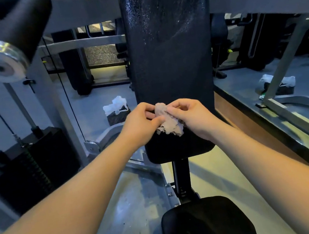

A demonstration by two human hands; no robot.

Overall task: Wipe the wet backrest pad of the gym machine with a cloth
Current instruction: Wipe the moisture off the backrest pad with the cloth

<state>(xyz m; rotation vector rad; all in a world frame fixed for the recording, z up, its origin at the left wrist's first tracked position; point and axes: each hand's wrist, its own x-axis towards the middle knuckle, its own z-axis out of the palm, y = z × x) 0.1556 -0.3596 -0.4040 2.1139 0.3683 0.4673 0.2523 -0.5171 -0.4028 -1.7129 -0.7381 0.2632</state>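
The tall black backrest pad (pixel 169 39) stands upright in the middle of the view, its upper part speckled with water droplets. In front of its lower part I hold a small crumpled beige cloth (pixel 168 121) between both hands. My left hand (pixel 140 123) pinches the cloth's left side with thumb and fingers. My right hand (pixel 187 114) pinches its right side. The cloth hangs bunched below my fingers, close to the pad; whether it touches the pad I cannot tell.
The black seat pad (pixel 207 223) lies below the backrest. A padded roller with a chrome end cap (pixel 2 60) juts in at upper left. A weight stack (pixel 30 167) stands left. A small bin with a white bag (pixel 117 110) sits behind; a mirror (pixel 275 69) is right.
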